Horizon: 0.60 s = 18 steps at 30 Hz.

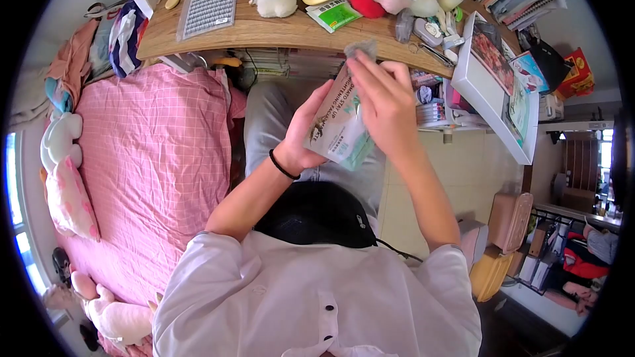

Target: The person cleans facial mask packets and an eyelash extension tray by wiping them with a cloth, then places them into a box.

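Observation:
A white and pale green printed packet (340, 122) is held over my lap, just below the desk's front edge. My left hand (305, 133) wraps round its lower left side, with a black band on the wrist. At the packet's upper end, my right hand (385, 102) has its fingers bent over a greyish, translucent piece (362, 48), which sticks out past the fingertips. Whether that piece is part of the packet is not clear. The right palm is turned away from view.
The wooden desk (264, 36) carries a lash tray (208, 11), a green packet (334, 14), plush toys and bottles. A white box (486, 92) juts out at its right end. To the left lies a pink checked bed (159, 152); a black bag (314, 215) rests against my waist.

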Each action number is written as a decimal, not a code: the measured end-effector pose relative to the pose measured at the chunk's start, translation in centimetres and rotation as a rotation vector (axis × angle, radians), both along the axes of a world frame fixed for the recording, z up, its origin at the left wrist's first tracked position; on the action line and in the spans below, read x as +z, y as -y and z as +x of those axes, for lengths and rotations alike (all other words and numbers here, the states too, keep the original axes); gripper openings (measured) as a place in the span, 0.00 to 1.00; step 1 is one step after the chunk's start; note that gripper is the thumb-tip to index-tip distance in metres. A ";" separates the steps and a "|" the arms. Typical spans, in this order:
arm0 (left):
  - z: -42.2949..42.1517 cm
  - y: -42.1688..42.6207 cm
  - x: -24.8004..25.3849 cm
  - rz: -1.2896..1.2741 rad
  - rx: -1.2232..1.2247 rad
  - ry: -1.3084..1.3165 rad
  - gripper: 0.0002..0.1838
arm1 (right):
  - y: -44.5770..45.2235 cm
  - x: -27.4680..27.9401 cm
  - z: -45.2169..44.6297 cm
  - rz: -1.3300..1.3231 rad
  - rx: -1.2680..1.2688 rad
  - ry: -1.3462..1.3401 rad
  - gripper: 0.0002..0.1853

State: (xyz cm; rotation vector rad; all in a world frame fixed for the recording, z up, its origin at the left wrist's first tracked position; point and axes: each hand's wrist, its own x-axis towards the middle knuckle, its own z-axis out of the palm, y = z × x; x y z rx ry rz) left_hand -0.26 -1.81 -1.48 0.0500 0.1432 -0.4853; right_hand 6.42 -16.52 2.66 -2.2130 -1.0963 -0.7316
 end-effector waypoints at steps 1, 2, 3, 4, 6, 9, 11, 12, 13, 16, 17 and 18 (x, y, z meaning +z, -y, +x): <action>0.2 -0.2 -1.0 0.000 0.002 -0.001 0.24 | -0.3 -0.3 -0.6 0.018 0.070 -0.051 0.24; 0.5 -0.5 -2.9 -0.168 -0.008 0.061 0.27 | -0.6 -0.7 -1.3 0.035 0.141 -0.102 0.24; 0.6 -0.6 -3.9 -0.337 -0.017 0.123 0.29 | -0.9 -1.0 -2.3 0.034 0.145 -0.103 0.24; 0.7 -0.5 -2.3 -0.337 -0.013 0.124 0.29 | -1.2 -1.4 -3.4 0.037 0.203 -0.157 0.24; 1.0 0.0 0.5 -0.214 0.036 0.166 0.33 | -1.5 -1.6 -5.0 0.041 0.260 -0.211 0.25; 0.9 -0.1 1.1 -0.121 0.094 0.118 0.36 | -1.4 -1.7 -6.0 0.014 0.327 -0.205 0.25; 0.7 0.0 1.7 -0.007 0.152 0.069 0.37 | -1.2 -2.1 -6.1 0.029 0.356 -0.211 0.25; 0.7 0.1 1.6 -0.009 0.151 0.072 0.37 | -1.1 -2.2 -6.0 0.044 0.390 -0.215 0.25; 0.6 0.1 1.3 -0.070 0.136 0.065 0.37 | -0.8 -2.0 -5.5 0.043 0.390 -0.213 0.25; 0.1 -0.1 -1.0 -0.084 0.109 0.013 0.34 | 0.2 -1.4 -2.8 -0.074 0.300 -0.064 0.27; 0.0 -0.1 -0.9 -0.125 0.087 0.028 0.32 | 0.4 -1.2 -1.5 -0.042 0.183 -0.046 0.26; -0.1 0.1 -0.6 -0.166 0.065 0.044 0.30 | 0.4 -1.1 -0.9 -0.009 0.067 -0.029 0.25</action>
